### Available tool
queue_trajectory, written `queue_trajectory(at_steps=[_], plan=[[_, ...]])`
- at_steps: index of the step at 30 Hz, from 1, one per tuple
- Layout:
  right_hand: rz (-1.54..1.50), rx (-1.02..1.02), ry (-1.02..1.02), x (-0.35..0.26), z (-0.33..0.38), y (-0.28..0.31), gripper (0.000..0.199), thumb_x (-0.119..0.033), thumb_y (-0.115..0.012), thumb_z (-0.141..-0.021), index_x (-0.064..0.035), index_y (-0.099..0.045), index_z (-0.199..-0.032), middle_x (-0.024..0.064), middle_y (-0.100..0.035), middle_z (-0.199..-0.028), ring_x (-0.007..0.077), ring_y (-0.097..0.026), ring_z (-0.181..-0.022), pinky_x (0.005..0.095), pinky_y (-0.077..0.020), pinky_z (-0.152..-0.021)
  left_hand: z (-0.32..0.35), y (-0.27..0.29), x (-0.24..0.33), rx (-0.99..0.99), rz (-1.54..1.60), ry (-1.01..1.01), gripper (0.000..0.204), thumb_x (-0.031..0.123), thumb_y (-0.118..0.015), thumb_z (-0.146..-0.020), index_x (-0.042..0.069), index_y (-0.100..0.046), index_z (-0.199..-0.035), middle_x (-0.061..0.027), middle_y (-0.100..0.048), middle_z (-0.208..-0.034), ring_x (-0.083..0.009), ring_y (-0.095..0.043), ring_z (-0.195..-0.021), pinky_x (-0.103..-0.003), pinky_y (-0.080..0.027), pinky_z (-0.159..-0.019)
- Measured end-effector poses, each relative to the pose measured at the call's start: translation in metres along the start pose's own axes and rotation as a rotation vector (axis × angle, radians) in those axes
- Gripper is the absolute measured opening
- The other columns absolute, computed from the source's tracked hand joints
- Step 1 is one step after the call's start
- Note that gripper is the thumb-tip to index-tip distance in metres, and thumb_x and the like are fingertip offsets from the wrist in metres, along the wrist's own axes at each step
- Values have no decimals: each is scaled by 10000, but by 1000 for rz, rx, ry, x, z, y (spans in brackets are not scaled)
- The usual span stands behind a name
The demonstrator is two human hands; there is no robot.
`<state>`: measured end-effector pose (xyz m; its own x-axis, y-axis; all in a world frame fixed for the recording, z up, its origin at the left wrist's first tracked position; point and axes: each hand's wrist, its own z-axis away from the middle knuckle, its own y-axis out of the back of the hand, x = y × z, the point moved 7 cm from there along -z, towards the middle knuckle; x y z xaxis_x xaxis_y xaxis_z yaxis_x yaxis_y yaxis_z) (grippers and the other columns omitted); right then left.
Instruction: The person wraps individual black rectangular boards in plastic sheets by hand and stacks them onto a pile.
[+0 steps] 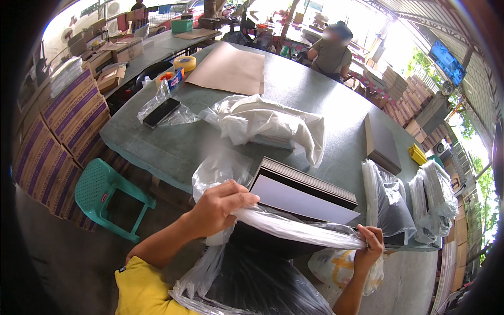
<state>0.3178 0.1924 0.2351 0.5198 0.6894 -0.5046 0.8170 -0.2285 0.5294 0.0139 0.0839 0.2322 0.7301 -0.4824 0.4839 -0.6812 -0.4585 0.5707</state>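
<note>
My left hand (223,207) pinches the gathered rim of a clear plastic bag (299,229) at its left end. At the right end, my right hand (370,245) grips the same rim, so it is stretched between them. Inside the bag, toward my body, black boards (257,278) show through the film. Just beyond the rim a thick stack of boards (315,184) projects over the table, with a white sheet (299,202) along its near side. How far the stack reaches into the bag is hidden by the folded film.
The grey-green table (336,123) bears crumpled plastic (268,118), a phone (161,112), tape rolls (185,63), brown paper (228,67), a dark board stack (382,143) and bagged bundles (433,197). A green stool (102,184) and cartons (39,163) stand left. A person (333,52) sits beyond.
</note>
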Motion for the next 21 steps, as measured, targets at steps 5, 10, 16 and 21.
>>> queue_trajectory(at_steps=[5, 10, 16, 21], plan=[[-474, -223, -330, 40, 12, 2, 135, 75, -560, -563, -6, -552, -671, 54, -543, -642, 116, -507, -559, 198, -403, -535, 7, -16, -38, -378, 779, 438, 368, -16, -616, -648, 14, -547, -1008, -59, -580, -720, -107, -511, -560, -211, -413, -501], [-1398, -646, -826, 70, 97, -56, 376, -175, -617, -597, 46, -516, -884, 102, -575, -728, 170, -562, -648, 263, -462, -599, 80, -65, -50, -732, 1599, 776, 308, 68, -544, -723, -7, -514, -1020, -15, -515, -742, -41, -398, -505, -162, -309, -429], [-790, -756, -1277, 142, 227, -133, 309, -170, -585, -635, 33, -560, -866, 156, -587, -762, 231, -573, -720, 272, -448, -676, 228, -167, -148, -739, 1002, 1205, 344, 295, -598, -712, 58, -543, -955, -14, -531, -806, -85, -492, -668, -206, -398, -543], [211, -630, -1061, 222, 295, -174, 230, -171, -549, -645, 17, -591, -770, 208, -567, -705, 280, -561, -698, 290, -446, -662, 253, -196, -183, -435, 735, 1196, 396, 287, -644, -679, 46, -555, -980, -49, -560, -885, -165, -529, -776, -259, -428, -649]])
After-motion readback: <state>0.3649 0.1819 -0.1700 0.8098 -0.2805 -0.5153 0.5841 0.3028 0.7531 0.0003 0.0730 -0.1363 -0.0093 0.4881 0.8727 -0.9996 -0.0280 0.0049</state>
